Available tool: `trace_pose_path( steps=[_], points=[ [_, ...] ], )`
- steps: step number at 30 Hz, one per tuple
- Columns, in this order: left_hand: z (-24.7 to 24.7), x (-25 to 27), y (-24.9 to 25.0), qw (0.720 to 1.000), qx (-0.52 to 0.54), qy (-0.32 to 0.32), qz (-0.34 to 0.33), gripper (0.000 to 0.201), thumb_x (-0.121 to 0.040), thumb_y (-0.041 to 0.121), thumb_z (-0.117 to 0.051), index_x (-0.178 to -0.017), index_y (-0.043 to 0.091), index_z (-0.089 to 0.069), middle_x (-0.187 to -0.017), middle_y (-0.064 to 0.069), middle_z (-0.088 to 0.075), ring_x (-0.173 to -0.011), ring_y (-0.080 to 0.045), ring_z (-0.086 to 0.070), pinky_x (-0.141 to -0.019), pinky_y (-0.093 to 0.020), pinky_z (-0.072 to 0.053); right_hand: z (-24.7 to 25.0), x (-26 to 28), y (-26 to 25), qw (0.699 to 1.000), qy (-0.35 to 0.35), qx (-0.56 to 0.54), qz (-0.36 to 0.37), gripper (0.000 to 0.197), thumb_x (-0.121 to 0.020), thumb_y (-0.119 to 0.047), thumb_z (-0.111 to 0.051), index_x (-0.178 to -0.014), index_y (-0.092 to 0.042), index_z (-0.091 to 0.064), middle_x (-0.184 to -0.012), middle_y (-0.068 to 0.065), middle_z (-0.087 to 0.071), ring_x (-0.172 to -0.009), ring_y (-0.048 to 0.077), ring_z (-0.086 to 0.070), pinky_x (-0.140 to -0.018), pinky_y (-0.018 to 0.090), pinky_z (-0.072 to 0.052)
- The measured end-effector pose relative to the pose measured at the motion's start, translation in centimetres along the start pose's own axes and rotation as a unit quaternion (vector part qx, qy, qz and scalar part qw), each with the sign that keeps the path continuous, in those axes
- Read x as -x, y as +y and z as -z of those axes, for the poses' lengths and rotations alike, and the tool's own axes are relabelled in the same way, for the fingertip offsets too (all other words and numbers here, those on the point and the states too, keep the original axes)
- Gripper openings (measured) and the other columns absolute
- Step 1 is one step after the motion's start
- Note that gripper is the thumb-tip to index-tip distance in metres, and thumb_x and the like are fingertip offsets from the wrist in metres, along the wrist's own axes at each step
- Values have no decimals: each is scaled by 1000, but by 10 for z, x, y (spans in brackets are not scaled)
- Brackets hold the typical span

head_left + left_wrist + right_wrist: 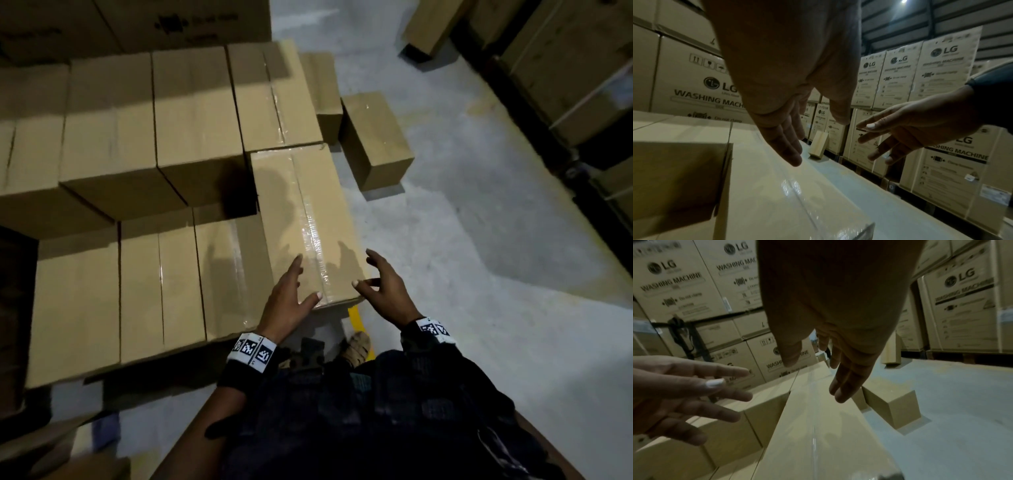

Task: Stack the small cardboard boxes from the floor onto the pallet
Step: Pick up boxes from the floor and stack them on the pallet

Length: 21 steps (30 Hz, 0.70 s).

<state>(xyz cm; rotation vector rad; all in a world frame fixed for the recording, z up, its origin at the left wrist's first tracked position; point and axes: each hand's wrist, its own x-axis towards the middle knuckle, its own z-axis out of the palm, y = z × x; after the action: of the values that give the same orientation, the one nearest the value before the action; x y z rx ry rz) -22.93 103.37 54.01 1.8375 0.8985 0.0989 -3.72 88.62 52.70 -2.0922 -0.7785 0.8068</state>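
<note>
The taped box (305,222) lies on the stack's right edge, flush with its neighbours so the row stays square. Both grips hover released at its near end: left hand (291,301) over the top, right hand (387,287) beside the corner. Beyond them a spare box (375,137) waits on the floor (479,240)

washing machine cartons (900,76) stacked behind | yellow floor line (356,317) | grey floor (479,240)
</note>
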Motion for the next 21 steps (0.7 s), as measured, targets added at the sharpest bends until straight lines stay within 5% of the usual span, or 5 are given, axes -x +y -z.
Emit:
trace_pose_path(
  steps=[4, 12, 17, 21],
  points=[
    [9, -3, 33, 998, 23, 25, -50, 88, -92, 31, -74, -160, 36, -18, -148, 1, -50, -120, -11, -53, -99, -42, -52, 31, 1, -25, 997, 52, -34, 39, 73, -96, -24, -71, -157, -24, -32, -156, 6, -42, -112, 23, -67, -85, 24, -51],
    [-3, -21, 138, 985, 56, 83, -144, 76, -94, 25, -73, -155, 39, -30, -130, 10, -61, -116, -9, -60, -88, -30, -54, 125, 5, -57, 981, 114, -56, 147, 73, -96, -30, -69, -158, -31, -29, -153, -6, -44, -116, 10, -63, -78, 23, -56],
    [-53, -43, 211, 970, 55, 123, -201, 69, -94, 23, -73, -151, 38, -38, -114, 21, -66, -109, 3, -63, -87, -25, -55, 208, 9, -46, 968, 137, -18, 208, 70, -96, -29, -70, -155, -32, -33, -150, -3, -48, -112, 12, -64, -85, 37, -59],
    [-108, -56, 258, 958, 70, 137, -242, 66, -93, 22, -73, -150, 35, -43, -113, 12, -71, -106, 4, -66, -82, -15, -53, 274, 9, -22, 953, 179, 0, 244, 70, -96, -26, -70, -155, -32, -33, -146, -2, -50, -110, 11, -65, -84, 40, -59]
  ],
)
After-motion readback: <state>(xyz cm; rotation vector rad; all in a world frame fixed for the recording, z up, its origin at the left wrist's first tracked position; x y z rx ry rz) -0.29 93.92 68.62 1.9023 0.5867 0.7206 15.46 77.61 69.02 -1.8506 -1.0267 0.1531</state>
